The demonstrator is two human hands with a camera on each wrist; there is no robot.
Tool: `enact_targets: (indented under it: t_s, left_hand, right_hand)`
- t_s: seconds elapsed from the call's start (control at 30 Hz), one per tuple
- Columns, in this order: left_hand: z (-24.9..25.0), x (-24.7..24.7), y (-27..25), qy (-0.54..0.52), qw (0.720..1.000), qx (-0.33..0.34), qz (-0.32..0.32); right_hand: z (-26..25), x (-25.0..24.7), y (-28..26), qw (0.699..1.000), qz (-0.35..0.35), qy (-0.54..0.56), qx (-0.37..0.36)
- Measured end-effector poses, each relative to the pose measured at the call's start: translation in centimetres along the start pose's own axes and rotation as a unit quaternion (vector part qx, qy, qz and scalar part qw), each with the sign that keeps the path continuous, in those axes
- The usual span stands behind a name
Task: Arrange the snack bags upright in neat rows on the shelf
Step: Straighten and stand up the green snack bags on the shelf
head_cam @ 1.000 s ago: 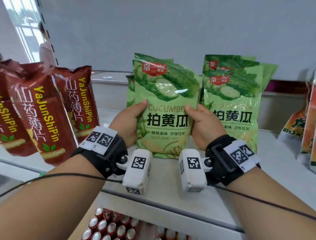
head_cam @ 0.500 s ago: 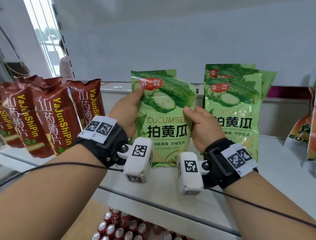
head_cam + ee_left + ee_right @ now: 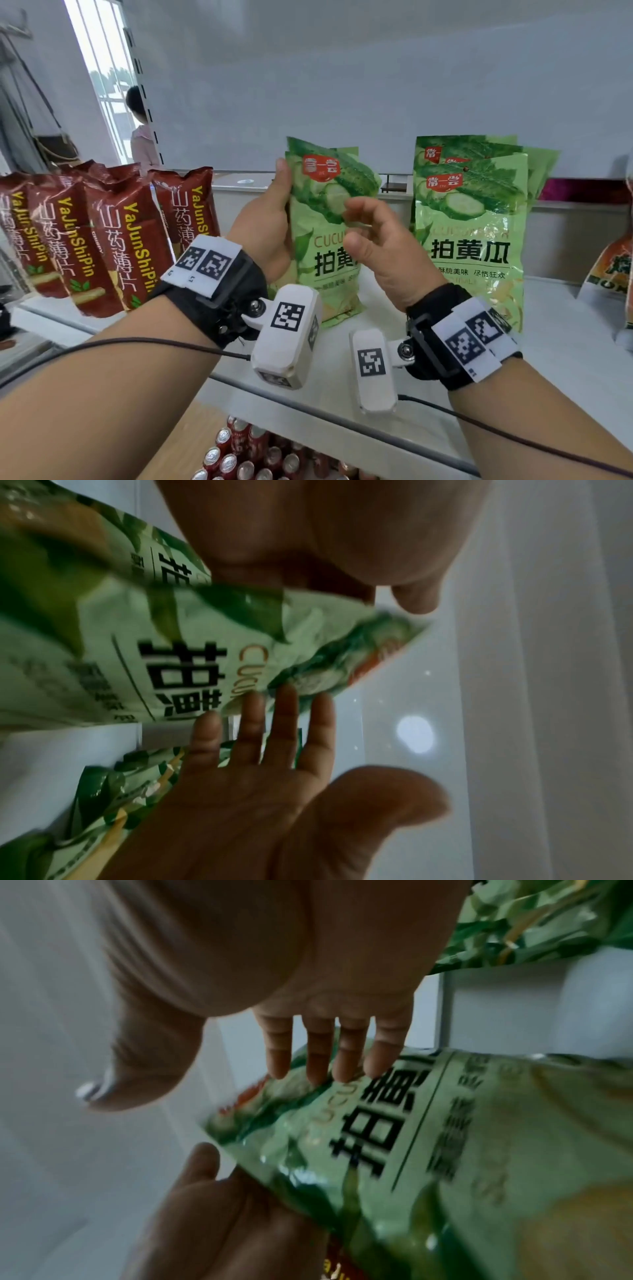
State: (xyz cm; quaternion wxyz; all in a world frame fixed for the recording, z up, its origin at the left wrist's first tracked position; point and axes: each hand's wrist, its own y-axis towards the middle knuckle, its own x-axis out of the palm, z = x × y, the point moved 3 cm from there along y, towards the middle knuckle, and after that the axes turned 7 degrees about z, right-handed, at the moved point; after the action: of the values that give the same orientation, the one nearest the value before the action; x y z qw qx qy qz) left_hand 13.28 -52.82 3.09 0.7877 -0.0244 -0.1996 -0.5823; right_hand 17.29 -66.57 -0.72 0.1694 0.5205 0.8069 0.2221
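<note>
1. Head view: the left hand [image 3: 265, 226] grips the left edge of a green cucumber snack bag [image 3: 322, 236], thumb on the bag's upper front. The bag stands on the white shelf [image 3: 565, 359], slightly tilted; at least one more green bag stands directly behind it.
2. Head view: the right hand [image 3: 383, 253] is in front of the held bag's right half, fingers loosely curled and holding nothing. Contact with the bag cannot be determined from this view.
3. Head view: a row of green cucumber bags [image 3: 469, 233] stands upright to the right, just beside the held bag. A group of red-brown snack bags [image 3: 102, 236] leans on the left part of the shelf. An orange bag [image 3: 613, 270] is at the far right edge. Red cans [image 3: 246, 455] are stored below the shelf. A person [image 3: 142, 137] stands near the window in the background.
4. Left wrist view: the held bag's [image 3: 143, 642] front shows between both hands. The right hand's fingers [image 3: 284, 718] are straight and spread, tips at the bag's edge.
5. Right wrist view: the four fingers [image 3: 318, 1053] are extended, tips at the bag's [image 3: 394, 1150] upper edge, thumb apart. The left hand supports the bag's opposite side.
</note>
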Motion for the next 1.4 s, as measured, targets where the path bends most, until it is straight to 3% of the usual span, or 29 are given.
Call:
enact_targets:
  t_s: [0.1, 0.2, 0.27, 0.33, 0.4, 0.5, 0.73, 0.9, 1.0, 1.17, 1.4]
  left_hand:
    - [-0.2, 0.5, -0.2, 0.042, 0.998, -0.007, -0.048]
    - [-0.4, 0.7, 0.0, 0.044, 0.997, -0.003, -0.057]
    - [-0.6, 0.7, 0.3, 0.061, 0.998, 0.029, -0.005]
    - [-0.7, 0.2, 0.9, 0.110, 0.988, 0.071, 0.076]
    - [-1.1, -0.5, 1.5, 0.155, 0.977, 0.085, 0.116]
    - [-1.7, -0.4, 2.0, 0.161, 0.979, 0.067, 0.105]
    - [-0.8, 1.5, 2.6, 0.000, 0.997, 0.057, 0.053]
    - [-0.3, 1.5, 2.7, -0.057, 0.995, 0.069, 0.049]
    - [-0.2, 1.4, 2.2, -0.078, 0.994, 0.064, 0.041]
    - [-1.8, 0.4, 0.9, 0.007, 1.000, -0.004, -0.014]
    - [-3.8, -1.1, 0.9, 0.046, 0.999, -0.018, 0.019]
  right_hand:
    - [-1.0, 0.2, -0.3, 1.000, 0.005, 0.001, -0.031]
    - [-1.3, -0.4, -0.4, 0.993, 0.092, -0.039, -0.062]
    - [-1.4, -1.1, -0.3, 0.981, 0.166, -0.044, -0.088]
    - [-1.6, -1.9, -0.3, 0.976, 0.198, -0.018, -0.084]
    - [-1.7, -2.6, -0.2, 0.977, 0.200, 0.011, -0.076]
    - [-1.8, -3.4, -0.1, 0.977, 0.197, 0.054, -0.063]
    - [-1.1, -4.5, 0.5, 0.973, 0.155, 0.166, -0.038]
    - [0.2, -4.4, 0.7, 0.987, 0.106, 0.119, 0.008]
    - [0.9, -4.1, 0.8, 0.986, 0.139, 0.089, 0.021]
    - [1.3, -3.8, 0.9, 0.975, 0.178, 0.125, 0.036]
    - [1.9, -3.4, 1.0, 0.966, 0.182, 0.166, 0.077]
